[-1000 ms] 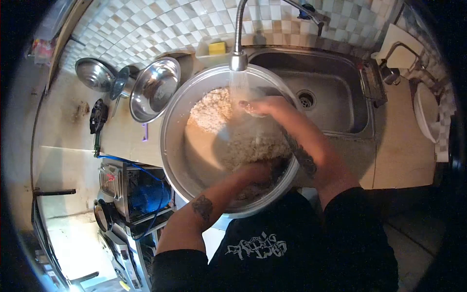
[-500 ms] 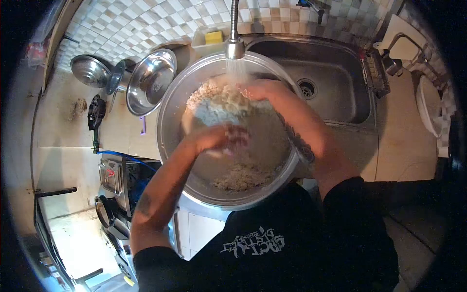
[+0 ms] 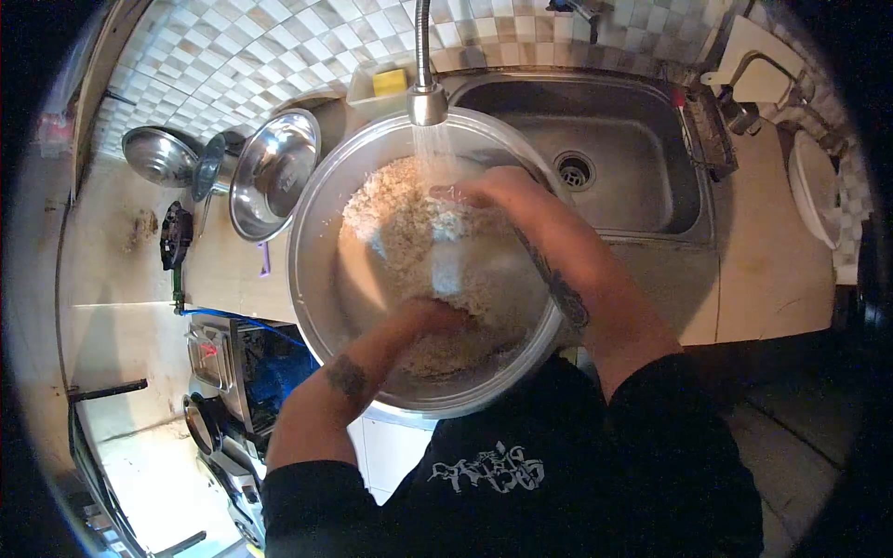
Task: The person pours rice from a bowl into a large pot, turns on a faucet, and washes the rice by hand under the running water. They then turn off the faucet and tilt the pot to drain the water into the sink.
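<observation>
A large round basin (image 3: 304,307) holds pale, rice-like grains (image 3: 386,200) and cloudy water. My left hand (image 3: 435,318) reaches into the near half of the basin, its fingers sunk among the wet grains and hidden. On the far right side, my right hand (image 3: 484,189) touches the heaped grains with its fingers stretched to the left, partly blurred. Water sprays from the faucet head (image 3: 428,104) onto the grains beside my right fingers.
A metal sink (image 3: 642,177) lies behind the basin to the right. At left stand shiny metal bowls (image 3: 276,172) and a black-headed tool (image 3: 176,237). A yellow sponge (image 3: 390,82) sits in a tub by the tiled wall. A white lid-like disc (image 3: 815,189) leans at far right.
My left hand has gone from above the water down into the grains, nearer to me. My right hand stays at the far heap. The whole view has shifted slightly.
</observation>
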Motion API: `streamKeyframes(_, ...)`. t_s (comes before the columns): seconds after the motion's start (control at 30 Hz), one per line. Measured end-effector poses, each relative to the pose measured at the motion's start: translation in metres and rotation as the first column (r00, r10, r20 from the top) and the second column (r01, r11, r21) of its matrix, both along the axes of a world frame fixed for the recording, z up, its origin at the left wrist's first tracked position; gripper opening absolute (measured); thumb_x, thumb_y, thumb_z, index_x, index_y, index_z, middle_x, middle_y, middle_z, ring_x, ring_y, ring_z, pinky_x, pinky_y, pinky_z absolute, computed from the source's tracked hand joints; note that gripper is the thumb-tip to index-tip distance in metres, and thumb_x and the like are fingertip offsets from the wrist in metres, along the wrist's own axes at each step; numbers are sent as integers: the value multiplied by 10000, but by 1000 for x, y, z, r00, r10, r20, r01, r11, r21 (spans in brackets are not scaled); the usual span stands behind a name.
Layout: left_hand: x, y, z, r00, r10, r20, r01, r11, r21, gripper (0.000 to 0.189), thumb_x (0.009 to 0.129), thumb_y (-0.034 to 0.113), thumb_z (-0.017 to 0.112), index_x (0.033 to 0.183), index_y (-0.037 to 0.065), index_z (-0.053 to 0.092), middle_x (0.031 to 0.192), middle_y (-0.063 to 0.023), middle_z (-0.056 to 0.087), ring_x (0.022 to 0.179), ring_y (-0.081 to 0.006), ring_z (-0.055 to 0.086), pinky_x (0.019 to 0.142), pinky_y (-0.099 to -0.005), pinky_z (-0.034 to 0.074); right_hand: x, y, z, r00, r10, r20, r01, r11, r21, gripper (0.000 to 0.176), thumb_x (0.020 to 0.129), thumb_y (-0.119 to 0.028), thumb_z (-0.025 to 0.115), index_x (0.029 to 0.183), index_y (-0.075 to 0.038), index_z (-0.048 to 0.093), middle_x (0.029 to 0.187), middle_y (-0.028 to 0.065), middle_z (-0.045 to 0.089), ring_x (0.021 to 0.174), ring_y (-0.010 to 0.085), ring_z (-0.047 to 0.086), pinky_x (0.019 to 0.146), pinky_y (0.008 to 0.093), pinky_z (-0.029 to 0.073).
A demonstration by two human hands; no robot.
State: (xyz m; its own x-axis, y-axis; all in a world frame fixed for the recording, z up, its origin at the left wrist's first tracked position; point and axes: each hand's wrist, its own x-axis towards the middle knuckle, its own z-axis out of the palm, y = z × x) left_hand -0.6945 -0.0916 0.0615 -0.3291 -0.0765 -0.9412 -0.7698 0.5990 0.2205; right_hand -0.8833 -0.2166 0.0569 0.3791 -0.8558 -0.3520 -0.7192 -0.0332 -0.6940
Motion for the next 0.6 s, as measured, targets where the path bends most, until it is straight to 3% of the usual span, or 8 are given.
streamKeyframes(0.07, 27, -25, -61, 970, 237, -59, -242, 967, -81, 627, 857, 498, 486, 1366, 140, 418, 1364, -156, 453, 1235, -317, 456, 1048, -414, 341, 1, -1, -3, 1000, -21, 11, 21, 1000, -12, 637, 929, -557, 311, 1310, -69, 464, 1348, 191, 444, 1244, 327, 437, 1045, 396, 328)
streamKeyframes(0.2, 13, -70, -58, 965, 249, -87, -263, 930, -257, 626, 869, 521, 473, 1367, 146, 417, 1371, -146, 448, 1219, -323, 471, 1033, -417, 357, 4, 1, 3, 993, -105, 54, 109, 992, -60, 628, 930, -549, 322, 1295, -64, 482, 1333, 195, 461, 1231, 330, 452, 1036, 398, 340)
streamKeyframes(0.33, -4, -87, 9, 966, 171, -195, -248, 830, -500, 626, 881, 544, 459, 1369, 152, 416, 1379, -136, 443, 1203, -329, 486, 1018, -420, 373, 8, 7, 31, 984, -171, -57, 169, 985, -40, 580, 922, -523, 373, 1219, -56, 549, 1272, 206, 509, 1177, 341, 496, 989, 410, 386)
streamKeyframes(0.4, 0, -80, 63, 929, 159, -334, -315, 813, -489, 627, 888, 555, 452, 1369, 155, 416, 1382, -131, 440, 1194, -332, 493, 1011, -422, 381, 14, 8, 34, 979, -156, -129, 143, 984, -105, 554, 916, -510, 403, 1163, -51, 590, 1226, 212, 541, 1136, 351, 524, 952, 421, 417)
streamKeyframes(0.43, 6, -80, 90, 861, 220, -459, -403, 845, -351, 458, 895, 415, 501, 1237, 115, 556, 1301, -150, 517, 1169, -321, 513, 1003, -427, 380, 12, 8, 22, 983, -128, -134, 101, 977, -187, 547, 915, -507, 409, 1141, -48, 602, 1207, 212, 552, 1120, 356, 533, 935, 427, 428)
streamKeyframes(0.5, 70, -121, 44, 732, -168, -660, -128, 918, -375, 469, 897, 402, 505, 1274, 123, 518, 1300, -157, 514, 1166, -322, 513, 1011, -423, 378, 6, 6, 25, 974, -62, -216, 4, 966, -259, 531, 915, -498, 419, 1126, -51, 613, 1190, 205, 566, 1107, 353, 542, 924, 425, 435)
streamKeyframes(0.57, 104, -113, 46, 683, 103, -723, -319, 932, -169, 546, 918, 436, 468, 1356, 113, 421, 1355, -171, 457, 1234, -317, 453, 1036, -399, 357, 7, 24, 32, 936, 22, -351, -94, 978, -188, 511, 918, -485, 426, 1138, -62, 610, 1194, 190, 571, 1115, 340, 541, 933, 410, 429)
streamKeyframes(0.6, 106, -95, 40, 571, 375, -730, -605, 794, -65, 567, 925, 454, 447, 1364, 96, 408, 1374, -172, 435, 1254, -310, 429, 1040, -392, 347, 9, 31, 32, 945, 15, -325, -77, 981, -179, 504, 920, -479, 432, 1148, -64, 604, 1195, 181, 575, 1115, 331, 544, 936, 400, 427)
